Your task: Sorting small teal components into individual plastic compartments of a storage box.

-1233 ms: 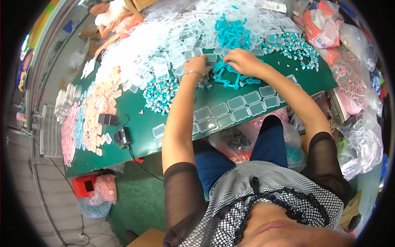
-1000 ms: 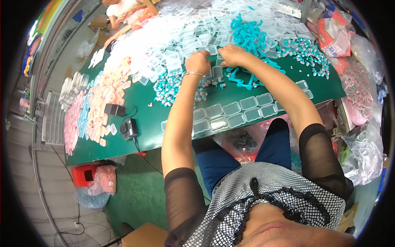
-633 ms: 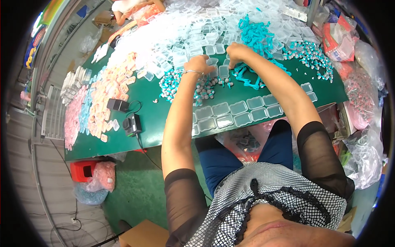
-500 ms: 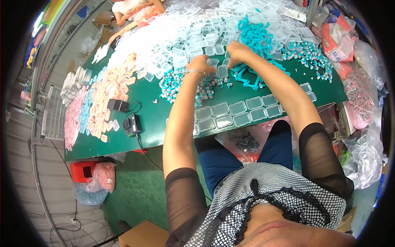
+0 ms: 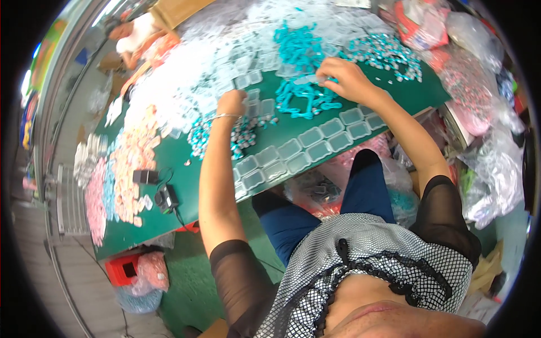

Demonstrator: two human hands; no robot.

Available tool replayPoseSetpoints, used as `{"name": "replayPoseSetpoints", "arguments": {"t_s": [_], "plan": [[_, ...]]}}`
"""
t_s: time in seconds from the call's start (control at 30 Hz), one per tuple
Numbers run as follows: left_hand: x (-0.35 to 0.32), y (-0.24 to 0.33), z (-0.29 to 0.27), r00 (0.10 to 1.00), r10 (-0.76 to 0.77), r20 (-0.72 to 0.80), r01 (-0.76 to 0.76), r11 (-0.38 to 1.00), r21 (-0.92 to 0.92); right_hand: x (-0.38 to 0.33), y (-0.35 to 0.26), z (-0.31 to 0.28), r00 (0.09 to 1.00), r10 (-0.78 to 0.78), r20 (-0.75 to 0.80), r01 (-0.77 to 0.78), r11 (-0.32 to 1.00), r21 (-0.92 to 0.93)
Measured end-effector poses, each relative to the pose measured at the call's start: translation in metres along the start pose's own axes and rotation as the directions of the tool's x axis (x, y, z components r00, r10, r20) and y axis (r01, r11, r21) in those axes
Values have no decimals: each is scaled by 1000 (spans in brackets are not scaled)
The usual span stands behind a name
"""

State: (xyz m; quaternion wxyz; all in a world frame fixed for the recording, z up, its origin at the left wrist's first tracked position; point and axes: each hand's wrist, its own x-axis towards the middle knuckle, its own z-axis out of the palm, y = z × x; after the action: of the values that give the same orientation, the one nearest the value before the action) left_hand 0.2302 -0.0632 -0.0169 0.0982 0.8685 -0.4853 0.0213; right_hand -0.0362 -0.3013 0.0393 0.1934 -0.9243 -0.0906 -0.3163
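Two rows of clear plastic boxes (image 5: 310, 137) lie along the table's near edge. My left hand (image 5: 231, 103) is closed above the pile of small teal-and-white pieces (image 5: 217, 135), beside a few more clear boxes (image 5: 266, 107). Whatever its fingers hold is hidden. Farther right, my right hand (image 5: 345, 76) has thumb and fingers closed on a clear plastic box (image 5: 309, 79), somewhat blurred. Under and beyond that hand spreads a heap of teal looped cords (image 5: 298, 50).
A big heap of clear boxes (image 5: 186, 73) covers the back of the green table (image 5: 203, 217). Peach pieces (image 5: 135, 149), pink pieces (image 5: 97, 191) and a black device with a cable (image 5: 166, 198) lie left. Bulging plastic bags (image 5: 473, 96) crowd the right. Another person (image 5: 138, 36) sits at the far left.
The view has swung, shifting the table in the picture. My hands have moved apart, the right one now over the teal cords, the left beside the loose boxes.
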Motion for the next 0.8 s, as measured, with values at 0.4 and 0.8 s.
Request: {"name": "replayPoseSetpoints", "arguments": {"t_s": [0.4, 0.8], "plan": [[-8, 18, -15, 997, 80, -22, -71, 960, 272, -196, 40, -102, 936, 247, -252, -342, 813, -472], [-13, 116, -37, 918, 216, -332, -298, 929, -219, -195, 48, -77, 959, 264, -105, -284, 884, -372]]}}
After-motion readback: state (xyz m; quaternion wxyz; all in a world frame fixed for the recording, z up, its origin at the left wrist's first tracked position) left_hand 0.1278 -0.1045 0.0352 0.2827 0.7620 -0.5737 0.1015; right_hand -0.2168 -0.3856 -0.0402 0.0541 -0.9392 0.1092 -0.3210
